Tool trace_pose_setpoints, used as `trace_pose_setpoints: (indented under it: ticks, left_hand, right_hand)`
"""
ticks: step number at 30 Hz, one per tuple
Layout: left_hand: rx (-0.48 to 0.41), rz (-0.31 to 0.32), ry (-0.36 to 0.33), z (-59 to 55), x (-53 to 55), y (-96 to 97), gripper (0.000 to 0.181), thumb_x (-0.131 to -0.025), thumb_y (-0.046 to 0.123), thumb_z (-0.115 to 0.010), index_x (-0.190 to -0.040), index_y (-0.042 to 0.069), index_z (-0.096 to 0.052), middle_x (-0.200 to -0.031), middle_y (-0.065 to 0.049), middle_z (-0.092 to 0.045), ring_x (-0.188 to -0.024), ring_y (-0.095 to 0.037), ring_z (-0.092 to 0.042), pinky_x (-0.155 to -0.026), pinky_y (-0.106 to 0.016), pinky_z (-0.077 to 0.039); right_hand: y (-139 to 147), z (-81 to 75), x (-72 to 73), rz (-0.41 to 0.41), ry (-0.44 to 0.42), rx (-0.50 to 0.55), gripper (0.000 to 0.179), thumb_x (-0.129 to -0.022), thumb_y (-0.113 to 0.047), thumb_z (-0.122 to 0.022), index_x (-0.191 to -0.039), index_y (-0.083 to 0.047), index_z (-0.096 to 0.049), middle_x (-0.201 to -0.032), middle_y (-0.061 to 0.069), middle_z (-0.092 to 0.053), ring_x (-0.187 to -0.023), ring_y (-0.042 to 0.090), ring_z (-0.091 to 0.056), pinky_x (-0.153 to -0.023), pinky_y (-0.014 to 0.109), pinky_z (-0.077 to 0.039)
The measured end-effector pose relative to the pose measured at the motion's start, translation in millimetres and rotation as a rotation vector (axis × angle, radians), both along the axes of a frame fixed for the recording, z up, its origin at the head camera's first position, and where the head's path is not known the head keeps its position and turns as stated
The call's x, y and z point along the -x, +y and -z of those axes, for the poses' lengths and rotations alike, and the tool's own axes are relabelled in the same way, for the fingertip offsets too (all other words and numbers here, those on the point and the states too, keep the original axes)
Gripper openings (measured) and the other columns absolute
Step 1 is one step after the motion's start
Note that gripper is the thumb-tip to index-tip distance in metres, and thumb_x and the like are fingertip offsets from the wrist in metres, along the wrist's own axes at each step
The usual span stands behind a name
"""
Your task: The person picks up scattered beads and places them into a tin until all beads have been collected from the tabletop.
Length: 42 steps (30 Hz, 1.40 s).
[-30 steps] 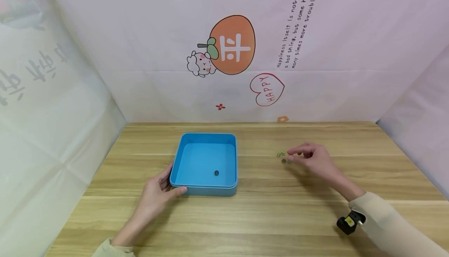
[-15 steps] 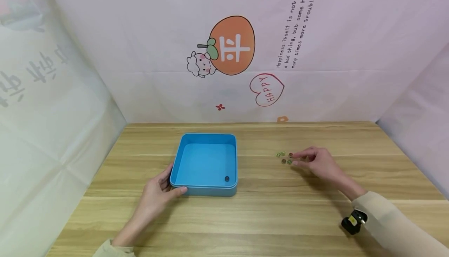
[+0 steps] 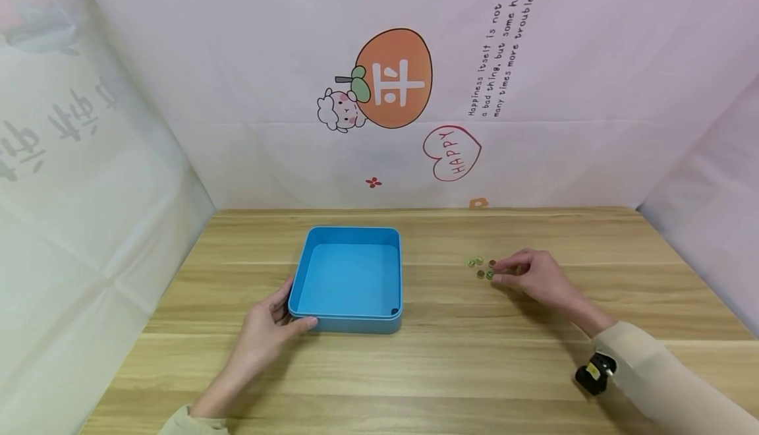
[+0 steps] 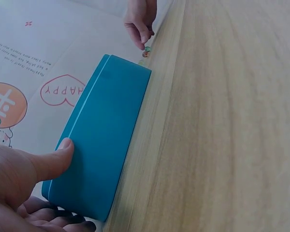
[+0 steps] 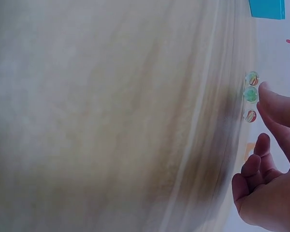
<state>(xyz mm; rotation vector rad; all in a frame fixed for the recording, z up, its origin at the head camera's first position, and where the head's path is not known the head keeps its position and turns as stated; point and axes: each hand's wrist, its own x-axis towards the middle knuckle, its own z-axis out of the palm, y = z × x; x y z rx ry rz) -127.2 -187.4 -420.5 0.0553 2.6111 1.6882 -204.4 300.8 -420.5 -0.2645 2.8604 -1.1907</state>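
Note:
In the head view my left hand point(image 3: 267, 329) grips the near left corner of an open, square blue box point(image 3: 356, 325). The thumb lies on its front wall and the other fingers are at its left side. A dark marble point(image 3: 394, 311) rests inside, in the near right corner. To the right, my right hand point(image 3: 539, 281) has thumb and forefinger slightly apart beside several small glass marbles. A green marble point(image 3: 489, 275) and a reddish marble point(image 3: 492, 263) lie just at its fingertips. In the right wrist view the thumb is beside a green marble point(image 5: 251, 94); no marble shows between the fingers.
Everything stands on a wooden table point(image 3: 415, 382). A printed white cloth point(image 3: 267, 158) hangs along its back edge, with pale sheets at both sides. A small black device point(image 3: 595, 374) is on the right sleeve.
The dark marble has rolled across the box floor to the near right corner. My right hand has drawn back slightly rightward, uncovering the reddish marble. The left hand keeps its grip.

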Motion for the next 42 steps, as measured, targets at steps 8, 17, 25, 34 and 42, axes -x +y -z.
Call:
trace_pose_setpoints:
  ticks: [8,17,25,34,42]
  left_hand:
    - [0.004,-0.001,0.002,0.5,0.0,0.5,0.091,-0.090,0.011,-0.087,-0.162,-0.004,-0.033,-0.164,-0.023,-0.035,-0.144,-0.036,-0.043,-0.110,-0.044,-0.046]
    - [0.004,-0.004,0.006,2.4,0.8,0.4,0.091,-0.090,0.010,-0.087,-0.161,-0.004,-0.033,-0.164,-0.023,-0.035,-0.144,-0.036,-0.044,-0.110,-0.043,-0.046]
    - [0.001,-0.002,0.006,2.8,0.6,-0.4,0.091,-0.090,0.011,-0.087,-0.161,-0.004,-0.033,-0.164,-0.024,-0.035,-0.144,-0.036,-0.043,-0.110,-0.044,-0.046]
    - [0.001,-0.002,-0.001,1.9,-0.1,0.5,0.091,-0.090,0.010,-0.087,-0.161,-0.005,-0.033,-0.164,-0.024,-0.034,-0.144,-0.037,-0.043,-0.110,-0.044,-0.046]
    - [-0.006,-0.002,-0.004,1.0,0.2,0.3,0.091,-0.090,0.010,-0.087,-0.161,-0.006,-0.032,-0.164,-0.024,-0.033,-0.144,-0.036,-0.043,-0.110,-0.043,-0.045]
  right_hand:
    - [-2.4,-0.3,0.7,-0.023,0.020,-0.008,0.023,-0.091,-0.018,-0.086,-0.109,-0.004,-0.082,-0.118,0.014,-0.072,-0.086,0.022,-0.054,-0.068,0.029,-0.046]
    - [-3.2,1.1,2.5,-0.032,0.037,-0.023,0.020,-0.091,-0.014,-0.085,-0.107,-0.003,-0.082,-0.113,0.013,-0.071,-0.085,0.022,-0.053,-0.067,0.028,-0.046]
    - [-3.7,4.7,5.3,-0.041,0.054,-0.055,0.018,-0.092,-0.014,-0.085,-0.107,-0.004,-0.083,-0.113,0.012,-0.072,-0.085,0.021,-0.054,-0.068,0.029,-0.047]
    - [-3.8,6.5,3.6,-0.038,0.070,-0.082,0.016,-0.091,-0.014,-0.085,-0.104,-0.005,-0.084,-0.108,0.011,-0.072,-0.083,0.020,-0.054,-0.067,0.029,-0.046]
    - [-1.3,2.1,0.3,-0.019,0.030,-0.049,0.021,-0.091,-0.020,-0.086,-0.107,-0.006,-0.084,-0.103,0.007,-0.070,-0.082,0.021,-0.053,-0.065,0.028,-0.046]
